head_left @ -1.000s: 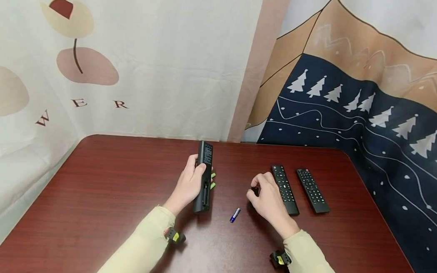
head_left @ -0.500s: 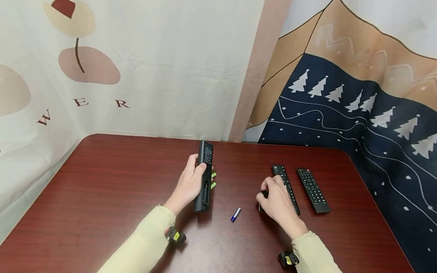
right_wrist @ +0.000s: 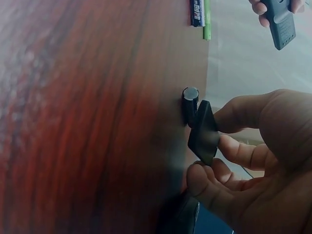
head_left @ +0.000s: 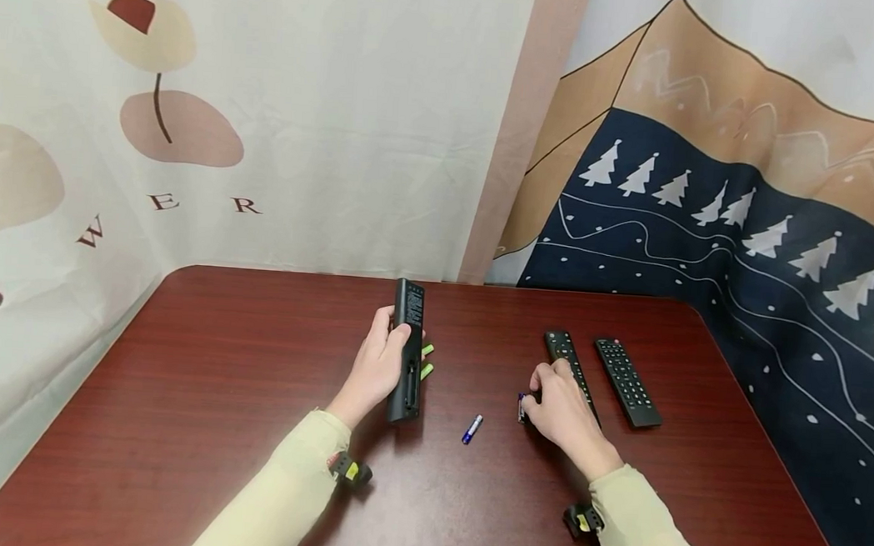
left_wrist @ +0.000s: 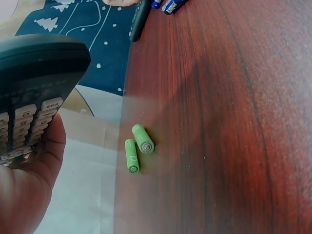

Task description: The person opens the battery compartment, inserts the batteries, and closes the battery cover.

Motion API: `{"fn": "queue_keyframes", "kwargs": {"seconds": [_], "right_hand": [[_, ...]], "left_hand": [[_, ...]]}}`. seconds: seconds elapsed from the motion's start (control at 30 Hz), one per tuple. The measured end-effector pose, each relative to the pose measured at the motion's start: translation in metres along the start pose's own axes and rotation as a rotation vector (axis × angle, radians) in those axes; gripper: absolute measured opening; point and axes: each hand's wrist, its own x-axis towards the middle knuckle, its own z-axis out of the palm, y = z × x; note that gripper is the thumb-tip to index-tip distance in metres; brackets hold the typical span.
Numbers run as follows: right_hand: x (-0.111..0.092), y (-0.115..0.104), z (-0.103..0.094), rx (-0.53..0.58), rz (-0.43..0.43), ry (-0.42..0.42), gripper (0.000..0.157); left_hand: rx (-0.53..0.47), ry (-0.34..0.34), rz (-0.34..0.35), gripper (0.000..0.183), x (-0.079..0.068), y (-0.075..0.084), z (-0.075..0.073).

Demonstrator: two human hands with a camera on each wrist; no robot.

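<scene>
My left hand (head_left: 379, 365) grips a black remote control (head_left: 406, 355), its back turned up and the battery compartment uncovered at the near end. In the left wrist view, the keys show on its other face. Between thumb and fingers, my right hand (head_left: 567, 406) pinches a small black battery cover (right_wrist: 204, 132) low over the table. A battery (right_wrist: 190, 103) lies right beside the cover. Between the two hands lies a blue and silver battery (head_left: 472, 430). Two green batteries (left_wrist: 132, 156) lie just past the held remote.
Two more black remotes lie on the right of the table: one remote (head_left: 562, 346) is partly behind my right hand, the other remote (head_left: 627, 383) farther right. Printed curtains (head_left: 355, 134) hang along the back edge of the brown table (head_left: 213, 376).
My right hand has shifted to the right and slightly nearer with the battery cover, and a battery now shows at its fingertips. The left hand and its remote have hardly moved.
</scene>
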Motion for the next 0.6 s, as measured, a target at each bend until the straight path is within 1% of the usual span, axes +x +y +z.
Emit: {"fn": "queue_keyframes", "kwargs": {"seconds": [0.17, 0.3, 0.43, 0.6], "right_hand": [[-0.001, 0.0015, 0.001, -0.021, 0.014, -0.036, 0.02], [-0.0021, 0.0024, 0.0019, -0.044, -0.001, -0.048, 0.022], [-0.0026, 0.0026, 0.0026, -0.056, -0.021, -0.046, 0.023], [-0.0029, 0.0025, 0.0029, -0.064, -0.045, -0.023, 0.022]], "left_hand": [[0.001, 0.0, 0.006, 0.039, -0.0004, 0.001, -0.0002], [-0.001, -0.001, 0.008, 0.039, -0.0003, 0.0011, -0.0009], [0.002, -0.003, 0.007, 0.04, 0.0001, 0.0001, -0.0016], [0.007, 0.001, 0.007, 0.04, 0.0004, 0.0002, -0.0023]]}}
